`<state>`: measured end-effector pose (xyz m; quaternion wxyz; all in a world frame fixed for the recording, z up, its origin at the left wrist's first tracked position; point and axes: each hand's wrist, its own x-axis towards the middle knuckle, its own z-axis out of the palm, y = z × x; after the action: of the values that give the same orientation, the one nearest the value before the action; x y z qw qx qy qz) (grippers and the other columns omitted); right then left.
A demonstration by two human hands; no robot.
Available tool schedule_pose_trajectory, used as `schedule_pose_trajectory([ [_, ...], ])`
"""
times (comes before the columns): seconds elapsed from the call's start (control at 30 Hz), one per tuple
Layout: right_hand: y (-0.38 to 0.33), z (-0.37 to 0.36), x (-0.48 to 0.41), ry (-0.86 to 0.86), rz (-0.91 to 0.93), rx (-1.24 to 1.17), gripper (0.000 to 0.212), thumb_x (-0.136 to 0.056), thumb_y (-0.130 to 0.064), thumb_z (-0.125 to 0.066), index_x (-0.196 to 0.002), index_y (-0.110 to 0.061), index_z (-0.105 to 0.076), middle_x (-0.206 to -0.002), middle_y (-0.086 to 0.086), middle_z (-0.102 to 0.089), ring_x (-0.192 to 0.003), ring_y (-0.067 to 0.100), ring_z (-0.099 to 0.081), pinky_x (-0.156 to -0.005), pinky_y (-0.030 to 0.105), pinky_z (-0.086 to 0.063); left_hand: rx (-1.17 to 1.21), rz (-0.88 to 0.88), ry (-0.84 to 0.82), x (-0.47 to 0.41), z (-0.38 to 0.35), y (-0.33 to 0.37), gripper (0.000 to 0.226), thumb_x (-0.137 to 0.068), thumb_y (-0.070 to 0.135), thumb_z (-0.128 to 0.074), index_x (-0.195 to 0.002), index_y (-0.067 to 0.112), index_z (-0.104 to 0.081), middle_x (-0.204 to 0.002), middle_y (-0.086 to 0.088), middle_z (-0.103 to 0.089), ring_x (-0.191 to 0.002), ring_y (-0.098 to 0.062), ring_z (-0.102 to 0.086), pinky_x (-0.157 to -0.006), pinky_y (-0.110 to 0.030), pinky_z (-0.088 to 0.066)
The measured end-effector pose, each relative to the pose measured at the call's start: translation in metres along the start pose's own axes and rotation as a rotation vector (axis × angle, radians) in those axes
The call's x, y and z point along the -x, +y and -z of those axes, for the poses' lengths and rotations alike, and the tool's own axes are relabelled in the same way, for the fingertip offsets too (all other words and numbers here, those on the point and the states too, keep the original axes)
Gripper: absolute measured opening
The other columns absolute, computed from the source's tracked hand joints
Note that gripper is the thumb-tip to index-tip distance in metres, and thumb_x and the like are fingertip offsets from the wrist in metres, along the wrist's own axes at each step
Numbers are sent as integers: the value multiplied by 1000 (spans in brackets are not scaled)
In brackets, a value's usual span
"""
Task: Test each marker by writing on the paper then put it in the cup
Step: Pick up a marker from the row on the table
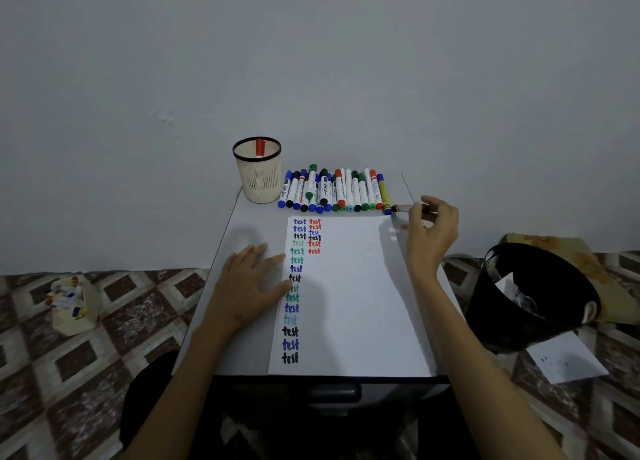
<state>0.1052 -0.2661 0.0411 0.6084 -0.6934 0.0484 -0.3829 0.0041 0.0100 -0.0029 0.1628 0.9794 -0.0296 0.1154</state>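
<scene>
Left hand [247,286] lies flat, fingers spread, fingertips on the left edge of the paper [353,304], presumably pinning it. Right hand [431,231] pinches a marker [401,207] just off the paper's far right corner, at the end of the marker row [332,191], likely next for testing. Cup [258,179], one red marker [259,148] inside, stands beyond the paper's far left corner. Legible: "test" in two columns; barrel labels unreadable.

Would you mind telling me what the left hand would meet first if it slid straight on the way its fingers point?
Most likely the paper, at its left edge: the left hand lies flat on the table, fingers aimed at it. They may already touch it.
</scene>
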Motion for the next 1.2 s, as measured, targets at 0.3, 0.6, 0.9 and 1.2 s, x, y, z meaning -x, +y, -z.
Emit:
schedule_pose_trajectory([
  [0.3, -52, -4, 53, -315, -237, -363, 13, -96, -17, -58, -95, -5, -65, -78, 7, -65, -61, 17, -63, -54, 27, -56, 369, -13, 56, -4, 8, 16, 80, -79, 72, -31, -143, 23, -31, -147, 5, -33, -131, -3, -26, -105, -28, -22],
  [0.6, -62, -14, 82, -639, -471, -376, 28, -92, -26, -62, -99, 1, -59, -70, 8, -64, -48, 12, -55, -42, 21, -43, 433, -152, -73, -8, 22, 75, 30, -99, 35, -31, -112, 18, -52, -87, -6, -59, -69, -16, -57, -60, -23, -48],
  [0.9, -58, -6, 79, -883, -487, -349, 22, -92, -20, -64, -82, 0, -63, -62, 19, -55, -38, 16, -41, -40, 22, -32, 681, -154, -9, -1, 13, 87, 21, -96, 30, -39, -96, 18, -55, -67, 13, -47, -58, 0, -50, -52, -11, -36],
  [1.2, -62, -9, 71, -985, -435, -312, 20, -89, -16, -68, -82, 2, -66, -70, 32, -59, -45, 21, -44, -42, 20, -38, 752, -117, 59, 9, 16, 84, 12, -91, 43, -41, -84, 37, -49, -57, 10, -51, -50, -4, -50, -50, -13, -41],
])
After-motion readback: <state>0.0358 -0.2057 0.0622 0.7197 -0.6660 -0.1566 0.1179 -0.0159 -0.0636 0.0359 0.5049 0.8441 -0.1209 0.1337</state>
